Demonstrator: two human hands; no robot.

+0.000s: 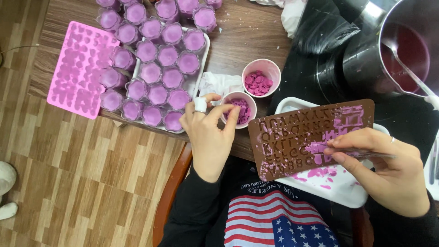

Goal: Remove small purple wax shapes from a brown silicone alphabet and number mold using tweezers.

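Head view. The left hand [209, 132] curls its fingers around a small cup [238, 109] of purple pieces at the table edge. The right hand [388, 167] pinches a thin tool [366, 154], tip hidden in pink residue, against the brown letter mould [292, 137], which covers much of a white tray [340, 190]. The pot [402, 45] is cut off at the frame's top.

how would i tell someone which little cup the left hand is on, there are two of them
Start at the white tray crowded with purple-filled cups, then look just right of it on the brown wooden table. Two small pink round cups stand there; the left hand pinches the nearer one. The farther cup, untouched, holds pinker round pieces.
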